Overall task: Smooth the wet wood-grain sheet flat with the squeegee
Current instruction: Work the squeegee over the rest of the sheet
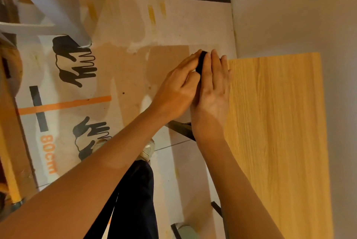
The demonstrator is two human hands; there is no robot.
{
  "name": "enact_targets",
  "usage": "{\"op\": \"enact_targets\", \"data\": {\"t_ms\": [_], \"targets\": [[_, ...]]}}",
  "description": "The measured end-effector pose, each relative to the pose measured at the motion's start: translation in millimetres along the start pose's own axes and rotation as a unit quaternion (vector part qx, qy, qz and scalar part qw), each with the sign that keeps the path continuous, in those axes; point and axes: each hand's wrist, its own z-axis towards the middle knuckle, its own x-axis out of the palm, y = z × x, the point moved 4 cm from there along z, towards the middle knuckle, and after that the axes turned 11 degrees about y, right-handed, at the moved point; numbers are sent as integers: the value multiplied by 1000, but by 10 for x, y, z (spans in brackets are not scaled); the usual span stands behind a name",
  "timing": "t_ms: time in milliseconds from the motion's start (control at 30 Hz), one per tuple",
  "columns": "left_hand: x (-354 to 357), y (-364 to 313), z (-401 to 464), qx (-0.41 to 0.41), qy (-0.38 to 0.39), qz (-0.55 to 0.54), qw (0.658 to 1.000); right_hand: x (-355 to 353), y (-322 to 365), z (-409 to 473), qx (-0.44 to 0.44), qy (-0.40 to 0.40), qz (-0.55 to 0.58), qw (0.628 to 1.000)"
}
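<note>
Both hands meet at near-left corner of wood-grain sheet (276, 123), black squeegee (200, 63) sandwiched between them. Left hand (177, 92): grip curled round squeegee from left side. Right hand (212, 86): fingers straight, pressed together, flat against squeegee's right face, fingertips reaching past its top. Squeegee mostly hidden, only dark strip visible between fingers; its contact with sheet edge cannot be told. Sheet spreads right of grip. Left of grip and below: printed cardboard (81, 88) on floor, dark trouser leg (135, 200).
</note>
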Motion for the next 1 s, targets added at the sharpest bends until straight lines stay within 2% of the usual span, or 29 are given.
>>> {"op": "enact_targets", "data": {"t_ms": [167,300,433,700,867,1000], "targets": [[70,-3,-69,-23,2,65,998,-24,-69,-311,-5,-31,-41,999],[154,-2,-259,-52,31,128,990,-44,-132,-657,17,-24,-69,997],[244,-27,-494,-82,68,192,976,-100,-189,-934,34,10,-45,998],[267,-182,-938,-187,67,259,945,-253,-334,-1493,44,94,6,995],[416,-429,-1004,-193,61,287,936,-366,-426,-1777,62,126,84,987],[651,-680,-976,-188,55,302,933,-655,-568,-1815,115,129,226,959]]}}
